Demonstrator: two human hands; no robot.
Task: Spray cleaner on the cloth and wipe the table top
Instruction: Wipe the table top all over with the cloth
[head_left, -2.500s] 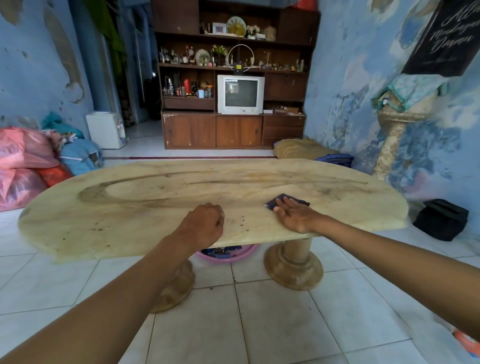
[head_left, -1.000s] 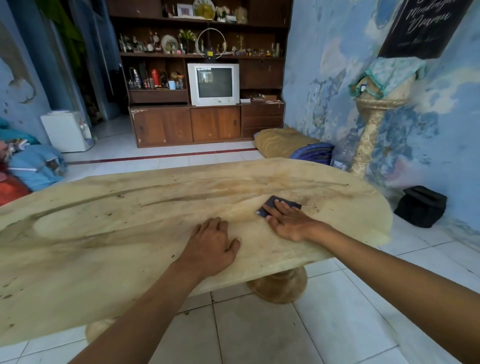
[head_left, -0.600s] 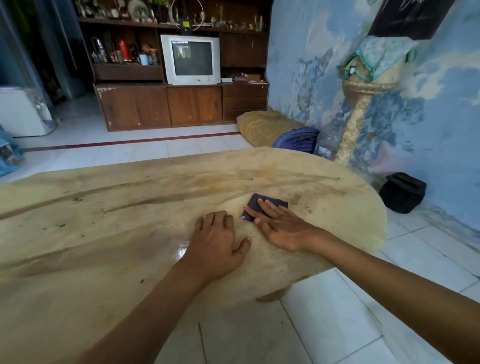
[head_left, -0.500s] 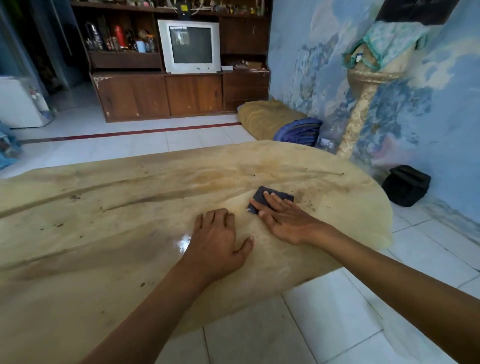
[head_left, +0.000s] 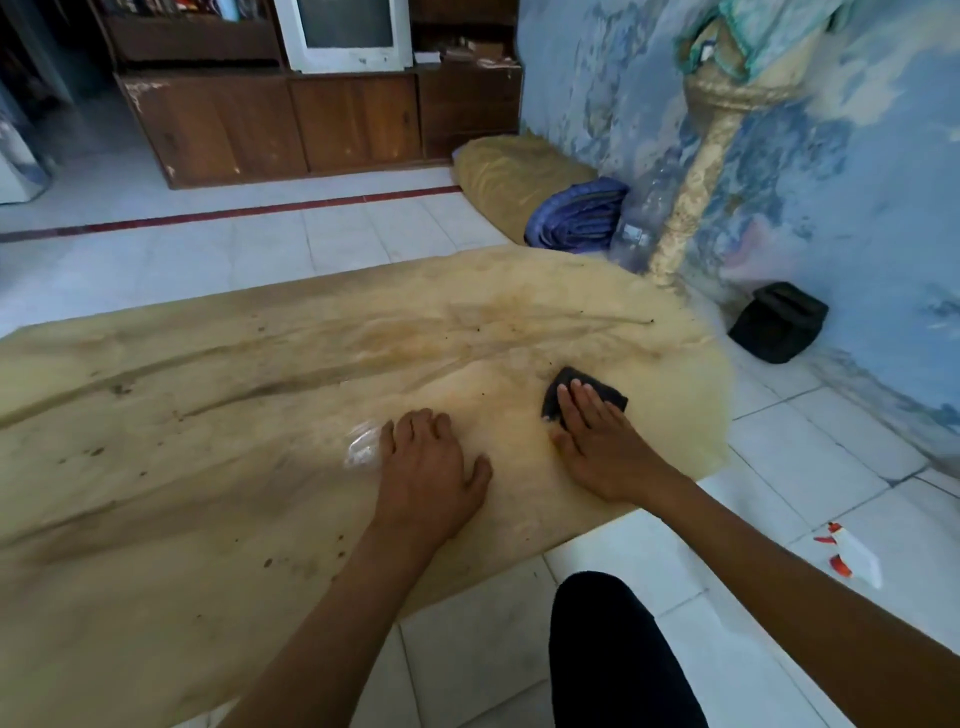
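The table is the largest item in view: a long tan top with rounded ends, marked with dark streaks, specks and brownish stains. A wet glossy patch lies on the top just left of the left hand.

Beyond the table, a dark wooden cabinet stands against the far wall and carries a white television, cut off by the upper edge of the view. The floor is white tile with a red stripe across it. Along the blue wall on the right lie a tan cushion, a folded blue cloth bundle, a clear plastic bottle, a stone pedestal and a black bag.

The left hand rests palm down on the table top, fingers together and slightly bent, thumb spread to the right. It holds nothing.

The right hand lies flat, palm down, with straight fingers held close together and pressing on the cloth. The cloth is small, dark and folded. It lies on the table top near the right end, partly covered by the fingers, well apart from the left hand.

A spray bottle, white with red parts, lies on the floor tiles to the right of the table, off the table top and beside the right forearm. A dark trouser leg shows at the lower edge.
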